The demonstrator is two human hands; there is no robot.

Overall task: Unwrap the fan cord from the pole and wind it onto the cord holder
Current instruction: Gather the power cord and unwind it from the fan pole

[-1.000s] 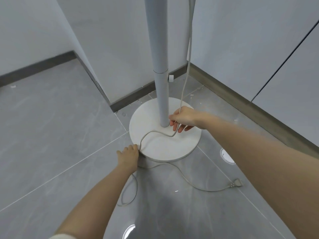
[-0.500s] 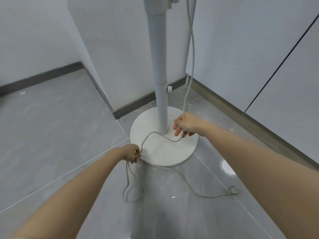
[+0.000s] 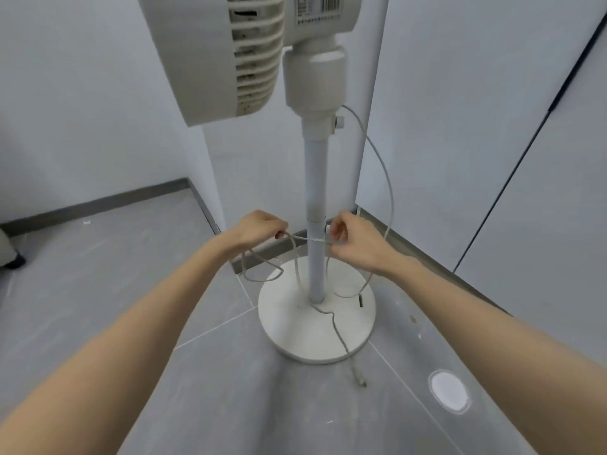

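Observation:
A white pedestal fan stands in a room corner, its pole [image 3: 316, 178] rising from a round base [image 3: 289, 336]. The pale cord [image 3: 386, 178] leaves the fan neck, arcs down on the right and loops over the base. My left hand [image 3: 259, 228] grips the cord left of the pole. My right hand [image 3: 353, 241] pinches it right of the pole. A taut stretch of cord runs across the front of the pole between both hands. Loose loops hang below the left hand. The plug [image 3: 359, 379] lies on the floor by the base. A small white clip [image 3: 338, 122] juts from the pole top.
The fan head [image 3: 226, 54] hangs close overhead at the top left. Grey walls close in behind and on the right, with a dark skirting along the floor. A round white floor cover [image 3: 449, 391] sits to the right of the base. A dark-footed object shows at the far left edge.
Both hands have risen from the base to mid-pole height with the cord. The view has tilted up, so the fan head now shows. The plug has slid nearer the base.

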